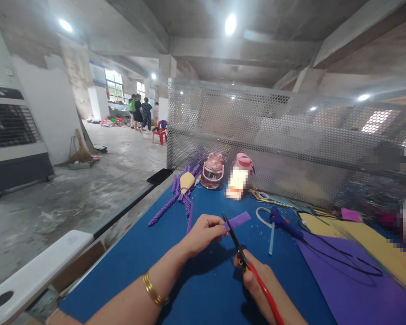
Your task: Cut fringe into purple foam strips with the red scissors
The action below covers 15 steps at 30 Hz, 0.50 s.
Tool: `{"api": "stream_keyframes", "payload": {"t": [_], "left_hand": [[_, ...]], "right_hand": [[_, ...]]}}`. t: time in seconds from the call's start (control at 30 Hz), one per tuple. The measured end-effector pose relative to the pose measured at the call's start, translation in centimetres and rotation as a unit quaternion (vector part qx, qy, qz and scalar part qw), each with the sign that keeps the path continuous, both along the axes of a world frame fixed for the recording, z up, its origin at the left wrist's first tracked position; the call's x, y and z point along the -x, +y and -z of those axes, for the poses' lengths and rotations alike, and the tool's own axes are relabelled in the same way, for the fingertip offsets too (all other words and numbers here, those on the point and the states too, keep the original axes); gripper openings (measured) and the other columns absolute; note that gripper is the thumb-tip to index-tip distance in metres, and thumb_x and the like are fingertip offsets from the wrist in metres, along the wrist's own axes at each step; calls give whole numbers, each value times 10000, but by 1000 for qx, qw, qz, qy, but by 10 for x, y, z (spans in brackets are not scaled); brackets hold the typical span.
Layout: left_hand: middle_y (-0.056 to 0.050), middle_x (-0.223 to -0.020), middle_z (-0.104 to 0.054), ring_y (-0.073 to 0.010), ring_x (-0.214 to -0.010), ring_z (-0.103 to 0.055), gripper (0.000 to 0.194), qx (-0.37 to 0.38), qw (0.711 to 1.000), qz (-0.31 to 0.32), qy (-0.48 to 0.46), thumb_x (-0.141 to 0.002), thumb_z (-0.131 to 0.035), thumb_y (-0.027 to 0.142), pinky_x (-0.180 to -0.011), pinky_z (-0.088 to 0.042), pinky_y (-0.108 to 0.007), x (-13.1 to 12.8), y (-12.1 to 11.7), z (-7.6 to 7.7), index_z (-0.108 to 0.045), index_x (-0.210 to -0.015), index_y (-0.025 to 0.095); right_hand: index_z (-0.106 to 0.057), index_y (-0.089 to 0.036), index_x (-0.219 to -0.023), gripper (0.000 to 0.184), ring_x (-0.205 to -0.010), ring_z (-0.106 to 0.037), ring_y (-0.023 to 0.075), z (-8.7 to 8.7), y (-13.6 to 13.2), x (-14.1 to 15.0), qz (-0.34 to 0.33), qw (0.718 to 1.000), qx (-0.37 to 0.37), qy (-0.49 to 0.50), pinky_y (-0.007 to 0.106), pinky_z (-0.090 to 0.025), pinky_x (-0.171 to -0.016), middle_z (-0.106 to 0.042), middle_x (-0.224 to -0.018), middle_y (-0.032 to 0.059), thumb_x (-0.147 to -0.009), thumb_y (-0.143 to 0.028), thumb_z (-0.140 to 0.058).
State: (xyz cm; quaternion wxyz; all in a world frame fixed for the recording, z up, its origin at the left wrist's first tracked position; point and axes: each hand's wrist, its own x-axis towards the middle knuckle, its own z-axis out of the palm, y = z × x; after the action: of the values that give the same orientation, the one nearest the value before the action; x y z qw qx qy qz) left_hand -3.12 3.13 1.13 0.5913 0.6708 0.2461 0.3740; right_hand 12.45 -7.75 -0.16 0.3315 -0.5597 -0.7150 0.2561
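Pinched in my left hand (206,234) is a short purple strip (238,220), its free end pointing right. My right hand (257,277) grips scissors (262,289) with red handles and dark blades. The blades lie across the strip close to my left fingertips; whether they have cut into it I cannot tell. Ahead on the blue table (203,289) lies a purple braided piece (165,211) with a yellow paper shape (187,183) on it. A blue glue gun (284,222) with a pale glue stick (271,239) rests to the right.
A perforated metal screen (257,122) stands behind the table. Before it are a pink cup (213,170), a lit phone (237,183) and a tape roll (263,195). Purple sheets (345,280), yellow sheets (368,234) and a black cord (345,259) lie right. A white stool (40,271) is left.
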Motion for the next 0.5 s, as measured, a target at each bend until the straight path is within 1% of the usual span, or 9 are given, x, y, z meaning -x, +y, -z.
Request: {"api": "stream_keyframes", "payload": {"t": [0.1, 0.23, 0.5], "left_hand": [[21, -482, -449, -75, -473, -361, 186, -3, 1000, 0, 4, -712, -533, 259, -493, -238, -234, 0, 0, 1, -595, -605, 120], [26, -469, -434, -73, -461, -342, 184, 1, 1000, 1, 3, -712, -524, 251, -482, -219, -236, 0, 1, 1, -596, -605, 120], [24, -470, -436, -74, -465, -346, 180, 11, 1000, 5, -5, -711, -522, 245, -485, -217, -237, 0, 0, -1, -586, -599, 120]], "right_hand": [[-473, -205, -844, 622, -455, -263, 86, -7, -3, 0, -18, 1000, 11, -21, 211, -192, -436, -280, -525, -90, -769, -765, -215], [-488, -195, -833, 622, -478, -287, 92, -12, -6, 2, -12, 1000, 16, -12, 211, -210, -450, -307, -556, -76, -810, -726, -166], [-484, -188, -745, 693, -467, -258, 91, -2, 0, 4, 27, 1000, 6, 1, 210, -190, -432, -270, -527, -79, -747, -792, -143]]}}
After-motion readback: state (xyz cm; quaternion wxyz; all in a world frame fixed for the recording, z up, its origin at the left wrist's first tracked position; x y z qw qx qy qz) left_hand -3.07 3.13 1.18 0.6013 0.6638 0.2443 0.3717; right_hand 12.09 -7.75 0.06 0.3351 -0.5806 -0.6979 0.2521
